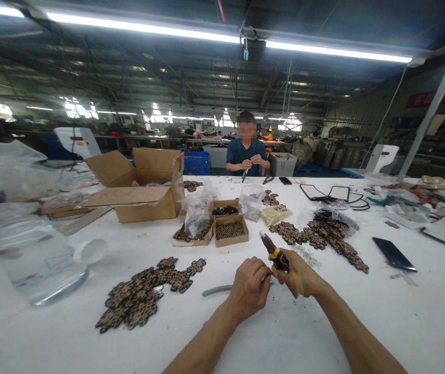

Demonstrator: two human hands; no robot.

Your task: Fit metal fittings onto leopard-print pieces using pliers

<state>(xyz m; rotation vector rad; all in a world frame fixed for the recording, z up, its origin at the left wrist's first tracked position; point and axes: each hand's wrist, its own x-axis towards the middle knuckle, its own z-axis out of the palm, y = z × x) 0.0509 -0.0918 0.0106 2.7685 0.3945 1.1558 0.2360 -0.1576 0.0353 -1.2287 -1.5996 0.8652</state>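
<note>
Head view: both my hands are together over the white table (296, 340), near its front edge. My right hand (300, 276) is closed round one pair of pliers (279, 258) with black and yellow handles; the pliers' nose points up and away from me, to the left. My left hand (248, 284) is curled nearly closed, its fingertips pinching a small dark piece (268, 275) right beside my right thumb. My fingers hide most of that piece, so I cannot tell what it is. One grey curved tool (217, 290) sticks out to the left of my left hand; whether I touch it I cannot tell.

Beyond my hands I count three small open cardboard boxes (230, 232) standing close together, and one large cardboard box (146, 205) with its flaps up, behind them to the left. Spotted pieces (138, 301) lie in two big heaps, one to the left of my hands and one to the right, with two smaller groups farther back; they overlap too much to count singly. One bag of pale yellow bits (275, 214) lies behind the pliers. One clear jug (37, 265) is at far left, and one dark phone (394, 254) at right. One co-worker (246, 150) is across the table, both hands raised together.
</note>
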